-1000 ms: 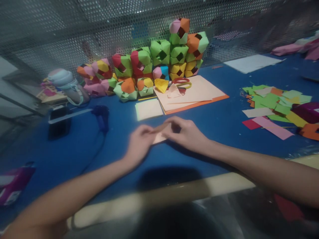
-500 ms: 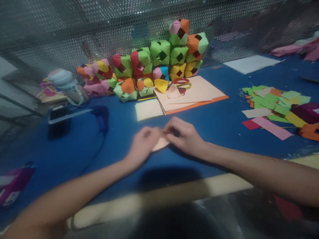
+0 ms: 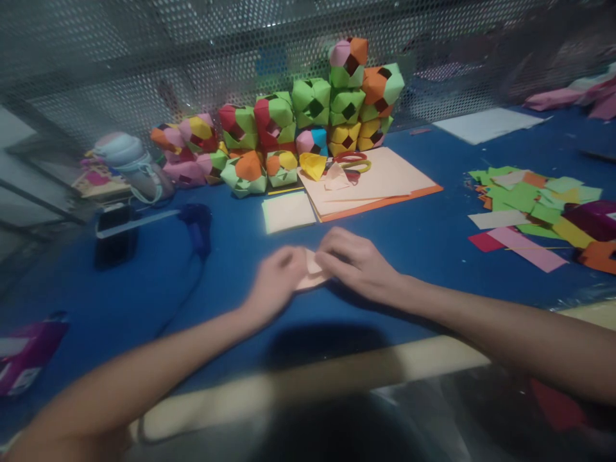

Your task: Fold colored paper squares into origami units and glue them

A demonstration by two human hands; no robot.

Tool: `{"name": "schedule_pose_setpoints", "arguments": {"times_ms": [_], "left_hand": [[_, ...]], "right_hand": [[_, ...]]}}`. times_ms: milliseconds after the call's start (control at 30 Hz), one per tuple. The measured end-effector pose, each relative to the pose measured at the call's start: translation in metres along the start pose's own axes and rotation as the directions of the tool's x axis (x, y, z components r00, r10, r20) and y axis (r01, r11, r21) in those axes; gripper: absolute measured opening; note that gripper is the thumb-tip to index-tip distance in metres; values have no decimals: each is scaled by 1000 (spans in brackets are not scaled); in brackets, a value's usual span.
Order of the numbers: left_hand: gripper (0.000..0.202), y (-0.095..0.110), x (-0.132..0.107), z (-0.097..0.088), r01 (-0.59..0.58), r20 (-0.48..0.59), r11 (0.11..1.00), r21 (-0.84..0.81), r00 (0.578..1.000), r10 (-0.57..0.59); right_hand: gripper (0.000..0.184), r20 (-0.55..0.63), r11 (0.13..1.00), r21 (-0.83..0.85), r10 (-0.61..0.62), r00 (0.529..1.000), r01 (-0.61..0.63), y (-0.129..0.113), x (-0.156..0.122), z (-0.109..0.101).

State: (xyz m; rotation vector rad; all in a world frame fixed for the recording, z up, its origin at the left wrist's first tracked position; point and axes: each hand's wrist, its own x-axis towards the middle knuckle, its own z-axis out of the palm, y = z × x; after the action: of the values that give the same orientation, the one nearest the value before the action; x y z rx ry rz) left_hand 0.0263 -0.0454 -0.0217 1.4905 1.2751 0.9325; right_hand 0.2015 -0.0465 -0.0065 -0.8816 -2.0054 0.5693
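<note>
The left hand (image 3: 276, 282) and right hand (image 3: 357, 264) each pinch an end of a small folded paper (image 3: 310, 281), mid-frame at the blue table (image 3: 423, 250). Just above lies a stack of pale squares (image 3: 289, 213); to its right, big sheets (image 3: 394, 176) with scissors (image 3: 353, 174) on top. I see paper balls (image 3: 311, 96) piled at top centre, scraps (image 3: 517, 196) heaped at right, and a bottle (image 3: 126, 154) at upper left.

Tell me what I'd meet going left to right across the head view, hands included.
Purple item, blue glue gun, left hand, pale folded paper, right hand, pile of colored paper scraps.
</note>
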Motion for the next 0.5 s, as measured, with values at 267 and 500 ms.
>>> {"name": "schedule_pose_setpoints", "arguments": {"times_ms": [267, 500], "left_hand": [[9, 5, -1, 0, 2, 7, 999, 55, 1000, -3], [9, 7, -1, 0, 13, 28, 998, 57, 999, -15]], "right_hand": [[8, 85, 964, 99, 239, 967, -247, 0, 4, 0], [9, 43, 974, 60, 218, 975, -220, 0, 3, 2]]}}
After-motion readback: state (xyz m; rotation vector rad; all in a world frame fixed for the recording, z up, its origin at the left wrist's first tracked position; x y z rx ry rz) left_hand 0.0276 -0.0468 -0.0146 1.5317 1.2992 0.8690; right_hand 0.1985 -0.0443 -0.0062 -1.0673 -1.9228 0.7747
